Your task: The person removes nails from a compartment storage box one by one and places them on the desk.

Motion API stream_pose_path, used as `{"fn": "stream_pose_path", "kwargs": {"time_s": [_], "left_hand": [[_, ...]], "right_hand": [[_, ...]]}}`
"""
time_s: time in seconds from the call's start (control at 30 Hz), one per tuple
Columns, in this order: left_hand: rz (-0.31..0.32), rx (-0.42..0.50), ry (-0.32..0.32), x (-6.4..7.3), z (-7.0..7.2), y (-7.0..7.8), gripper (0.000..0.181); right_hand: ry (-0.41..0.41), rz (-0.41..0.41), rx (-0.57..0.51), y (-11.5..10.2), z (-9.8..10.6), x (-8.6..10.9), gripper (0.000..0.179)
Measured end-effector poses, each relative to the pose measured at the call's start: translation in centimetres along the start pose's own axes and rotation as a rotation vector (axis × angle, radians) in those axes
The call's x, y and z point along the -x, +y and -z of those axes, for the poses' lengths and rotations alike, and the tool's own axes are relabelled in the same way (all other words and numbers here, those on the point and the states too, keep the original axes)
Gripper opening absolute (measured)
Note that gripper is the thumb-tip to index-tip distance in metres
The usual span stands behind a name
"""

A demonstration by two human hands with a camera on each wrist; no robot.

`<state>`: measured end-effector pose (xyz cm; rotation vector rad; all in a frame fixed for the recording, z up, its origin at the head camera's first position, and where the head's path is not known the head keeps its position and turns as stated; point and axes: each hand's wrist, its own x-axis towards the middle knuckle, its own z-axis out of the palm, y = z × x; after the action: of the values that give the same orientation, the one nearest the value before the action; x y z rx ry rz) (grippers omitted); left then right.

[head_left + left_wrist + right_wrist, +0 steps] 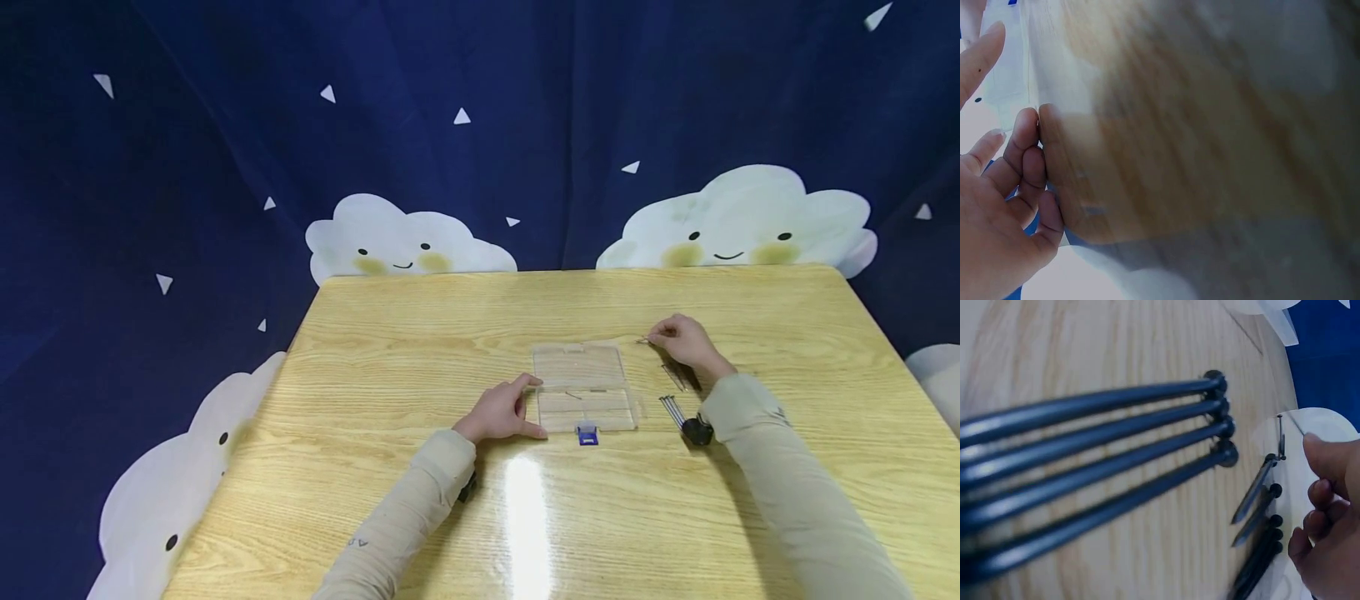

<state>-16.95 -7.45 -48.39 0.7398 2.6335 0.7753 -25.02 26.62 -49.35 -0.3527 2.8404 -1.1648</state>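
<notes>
A clear plastic box (pixel 585 410) lies with its lid (pixel 577 365) swung back and its blue latch (pixel 587 436) at the front. My left hand (pixel 502 410) holds its left side, thumb at the front corner and index finger near the hinge. One small nail (pixel 573 396) lies inside the box. Right of the lid, my right hand (pixel 684 340) pinches a thin small nail (pixel 1297 422) at its fingertips. Beside that hand lie other small nails (pixel 1281 437). Medium nails (pixel 1254 512) and several long dark nails (pixel 1147 434) are laid out nearer me.
The wooden table (pixel 390 333) has its back edge against a dark blue curtain (pixel 450 50) printed with clouds. A black wrist camera (pixel 697 431) under the right cuff sits close to the long nails' ends. Glare (pixel 528 525) shines on the table's front.
</notes>
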Motion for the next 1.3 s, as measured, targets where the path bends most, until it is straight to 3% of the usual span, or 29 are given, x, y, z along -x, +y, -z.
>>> {"fn": "stream_pose_path", "kwargs": {"time_s": [0.27, 0.43, 1.03, 1.3], "left_hand": [[0.007, -0.007, -0.009, 0.0, 0.1, 0.2, 0.075], [0.003, -0.007, -0.002, 0.0, 0.2, 0.2, 0.075], [0.000, 0.002, -0.001, -0.1, 0.0, -0.1, 0.074], [-0.001, 0.007, 0.000, -0.1, 0.0, 0.0, 0.074]], "right_hand": [[0.032, -0.087, 0.011, 0.8, -0.4, 0.1, 0.022], [0.080, -0.081, 0.035, 0.2, -0.2, 0.6, 0.023], [0.085, 0.128, 0.032, -3.5, -1.3, 2.2, 0.009], [-0.029, 0.301, -0.046, -4.5, -2.8, 2.0, 0.006]]}}
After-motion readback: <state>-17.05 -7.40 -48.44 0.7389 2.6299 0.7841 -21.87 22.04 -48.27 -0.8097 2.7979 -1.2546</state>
